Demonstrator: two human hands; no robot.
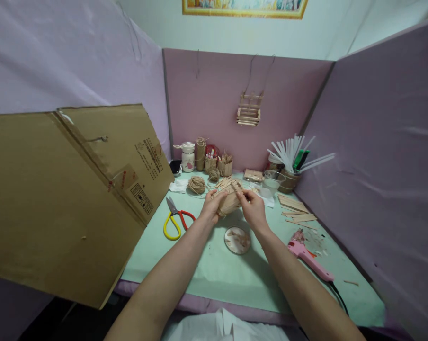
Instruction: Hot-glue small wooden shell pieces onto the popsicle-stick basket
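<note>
Above the middle of the table I hold a small wooden craft piece (229, 202), made of flat pale sticks, tilted between both hands. My left hand (212, 205) is closed round its left side, the thumb on top. At its upper right edge, my right hand (251, 203) pinches it with thumb and fingertips. A twisted or braided trim seems to run along that edge, too small to make out fully. Below the hands lies a round white lid or dish (237, 240) with brown smears. Balls of twine (197, 184) sit just beyond my left hand.
Scissors (176, 219) with yellow and red handles lie left. A pink hot glue gun (309, 259) and wooden sticks (295, 208) lie right. White glue sticks (292, 150) stand in a holder behind. Cardboard (75, 199) leans at left; a small wooden swing (249, 111) hangs behind.
</note>
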